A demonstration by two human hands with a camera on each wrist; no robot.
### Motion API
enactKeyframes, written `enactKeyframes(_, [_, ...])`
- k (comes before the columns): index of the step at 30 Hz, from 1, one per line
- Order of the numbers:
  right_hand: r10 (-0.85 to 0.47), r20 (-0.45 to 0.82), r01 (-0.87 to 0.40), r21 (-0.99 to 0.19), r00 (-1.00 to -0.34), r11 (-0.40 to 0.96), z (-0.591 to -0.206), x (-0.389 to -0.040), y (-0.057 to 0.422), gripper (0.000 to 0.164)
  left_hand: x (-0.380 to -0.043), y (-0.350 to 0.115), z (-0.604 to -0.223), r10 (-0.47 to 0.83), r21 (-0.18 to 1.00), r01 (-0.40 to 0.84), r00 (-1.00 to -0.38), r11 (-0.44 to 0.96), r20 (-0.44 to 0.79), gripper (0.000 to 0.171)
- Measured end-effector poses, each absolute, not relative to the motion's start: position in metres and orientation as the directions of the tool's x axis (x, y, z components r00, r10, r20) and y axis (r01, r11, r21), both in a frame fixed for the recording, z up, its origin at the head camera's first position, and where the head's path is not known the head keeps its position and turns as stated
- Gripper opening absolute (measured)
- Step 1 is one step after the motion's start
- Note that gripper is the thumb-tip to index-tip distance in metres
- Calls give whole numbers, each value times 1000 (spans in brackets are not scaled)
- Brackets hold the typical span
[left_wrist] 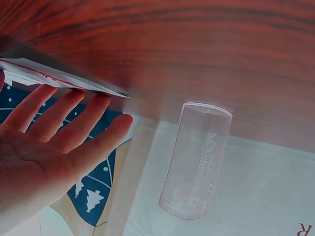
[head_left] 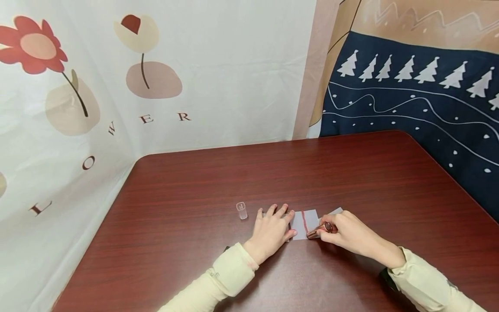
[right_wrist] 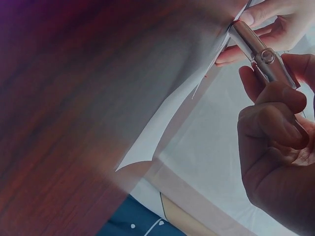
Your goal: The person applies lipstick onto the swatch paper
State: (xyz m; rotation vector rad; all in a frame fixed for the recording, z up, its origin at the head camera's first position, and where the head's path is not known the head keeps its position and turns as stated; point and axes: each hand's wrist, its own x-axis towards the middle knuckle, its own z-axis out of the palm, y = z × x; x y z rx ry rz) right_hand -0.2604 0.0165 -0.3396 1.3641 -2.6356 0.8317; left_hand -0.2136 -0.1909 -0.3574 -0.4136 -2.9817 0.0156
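Observation:
A thin pale paper strip lies on the table with a red line across it. My left hand rests flat over its left part, fingers spread and straight. In the left wrist view the fingertips meet the paper's edge. With curled fingers and thumb, my right hand grips a small rose-gold metallic tube that has a round knob on its side. The tube's end is at the near end of the red line. The paper's right end curls up past the right hand.
Left of the left hand, a small clear plastic cap stands on the dark red-brown wooden table. Printed cloths hang behind the table: a white flower one and a navy one with trees.

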Motion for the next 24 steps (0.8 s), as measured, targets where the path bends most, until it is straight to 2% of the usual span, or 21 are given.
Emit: enactKeyframes(24, [-739, 305, -780, -422, -601, 461, -341, -261, 17, 5, -214, -192, -357, 276, -43, 273, -951, 961, 141, 49])
